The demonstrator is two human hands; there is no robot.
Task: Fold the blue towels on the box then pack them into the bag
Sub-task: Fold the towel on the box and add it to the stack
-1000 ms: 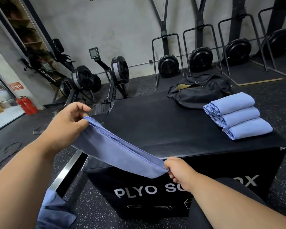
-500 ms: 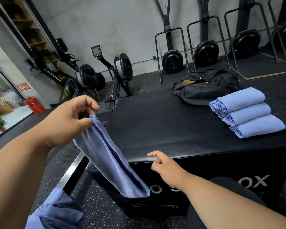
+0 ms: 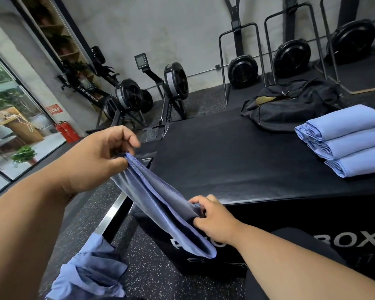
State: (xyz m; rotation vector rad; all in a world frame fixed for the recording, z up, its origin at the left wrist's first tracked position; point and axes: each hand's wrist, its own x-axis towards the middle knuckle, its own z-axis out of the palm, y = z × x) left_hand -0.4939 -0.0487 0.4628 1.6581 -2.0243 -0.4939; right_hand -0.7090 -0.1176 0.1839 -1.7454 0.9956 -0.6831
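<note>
A blue towel [image 3: 160, 204] hangs folded in the air in front of the black box's [image 3: 236, 161] near left corner. My left hand [image 3: 97, 156] pinches its upper end at the left. My right hand [image 3: 212, 215] grips the towel's edge partway down, near the box's front edge, and the towel's lower fold droops below it. Three folded blue towels [image 3: 344, 139] lie stacked on the box's right side. The black bag [image 3: 290, 105] sits at the box's far right with its zip partly open.
More crumpled blue cloth [image 3: 89, 273] lies at the lower left by my leg. A metal bar [image 3: 113, 215] runs along the floor left of the box. Rowing machines [image 3: 152, 94] and black fan units [image 3: 290, 55] line the far wall. A red extinguisher [image 3: 66, 132] stands by the glass door.
My right hand let go of the towel's end, which dropped and hung from my left hand. It has now taken hold of the towel again partway down.
</note>
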